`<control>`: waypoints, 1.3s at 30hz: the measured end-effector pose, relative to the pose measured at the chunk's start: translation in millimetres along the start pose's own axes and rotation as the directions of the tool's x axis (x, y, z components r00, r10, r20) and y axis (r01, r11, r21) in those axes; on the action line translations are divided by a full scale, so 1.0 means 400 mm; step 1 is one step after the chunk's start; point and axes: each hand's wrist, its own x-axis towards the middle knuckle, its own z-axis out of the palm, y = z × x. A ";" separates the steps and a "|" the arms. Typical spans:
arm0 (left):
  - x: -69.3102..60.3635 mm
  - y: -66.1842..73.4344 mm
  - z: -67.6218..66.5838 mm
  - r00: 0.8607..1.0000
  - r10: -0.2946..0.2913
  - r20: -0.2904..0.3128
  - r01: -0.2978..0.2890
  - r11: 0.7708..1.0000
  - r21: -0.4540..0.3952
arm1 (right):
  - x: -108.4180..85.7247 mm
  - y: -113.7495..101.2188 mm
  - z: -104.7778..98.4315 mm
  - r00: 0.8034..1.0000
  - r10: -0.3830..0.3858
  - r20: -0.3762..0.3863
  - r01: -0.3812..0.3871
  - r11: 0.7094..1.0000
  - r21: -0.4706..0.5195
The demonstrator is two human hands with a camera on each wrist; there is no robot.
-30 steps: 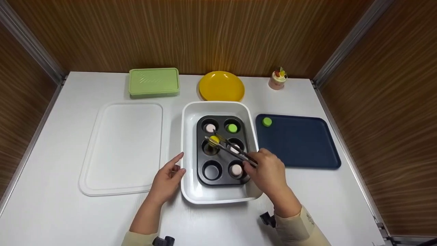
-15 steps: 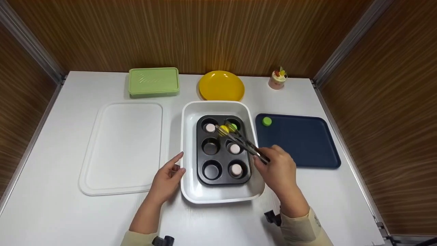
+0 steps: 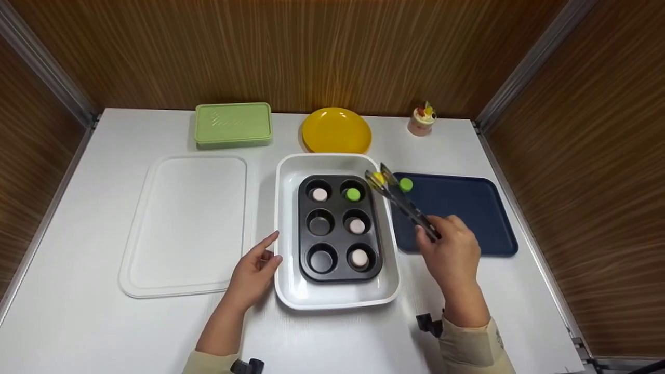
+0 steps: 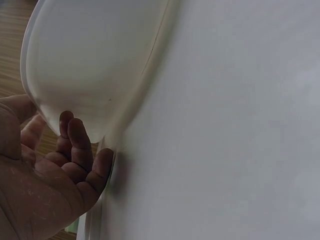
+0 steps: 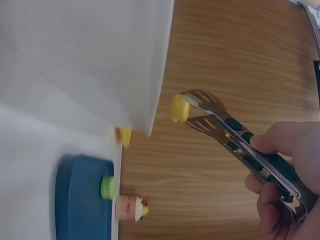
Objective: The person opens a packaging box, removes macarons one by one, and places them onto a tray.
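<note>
Yellow and rounded, the macaron-like piece [image 3: 378, 178] is held between the tips of the tongs [image 3: 405, 203], over the far right corner of the white basin [image 3: 337, 305]. The tongs are gripped by the curled fingers and thumb of the right hand [image 3: 451, 252], right of the basin. The basin's left wall is touched by the left hand [image 3: 253, 278], its fingers relaxed around nothing. For a clean carry, a light, even squeeze is advised, as a smooth shell may slip. The basin's rim should be cleared high, and the green piece [image 3: 406, 184] on the navy tray [image 3: 462, 218], right of the basin, should not be nudged.
</note>
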 end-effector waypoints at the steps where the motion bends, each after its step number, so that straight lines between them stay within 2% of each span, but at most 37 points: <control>1: 0.000 -0.002 0.000 1.000 -0.002 0.001 0.002 1.000 0.001 | 0.001 0.006 -0.002 1.000 0.003 -0.014 -0.003 1.000 -0.008; 7: 0.004 -0.008 0.001 1.000 -0.010 0.004 0.011 1.000 0.000 | 0.005 0.048 -0.013 0.996 0.043 -0.079 -0.046 0.998 -0.034; 15: 0.000 -0.008 0.003 1.000 0.000 -0.007 0.000 1.000 -0.027 | 0.016 0.117 -0.038 0.981 0.159 -0.109 -0.170 0.980 -0.104; 22: -0.005 -0.001 0.000 1.000 0.011 -0.010 -0.012 0.999 -0.046 | 0.018 0.152 -0.050 0.948 0.316 -0.034 -0.317 0.933 -0.170; 28: -0.001 -0.008 0.002 1.000 0.019 -0.014 -0.019 1.000 -0.018 | 0.022 0.186 -0.042 0.927 0.374 0.014 -0.365 0.911 -0.195; 34: 0.000 -0.010 0.002 1.000 0.016 -0.013 -0.016 1.000 0.003 | 0.027 0.221 -0.032 0.889 0.452 0.073 -0.427 0.876 -0.224; 39: 0.000 -0.008 0.004 1.000 0.022 -0.018 -0.022 1.000 0.005 | 0.028 0.248 -0.021 0.866 0.486 0.117 -0.450 0.860 -0.241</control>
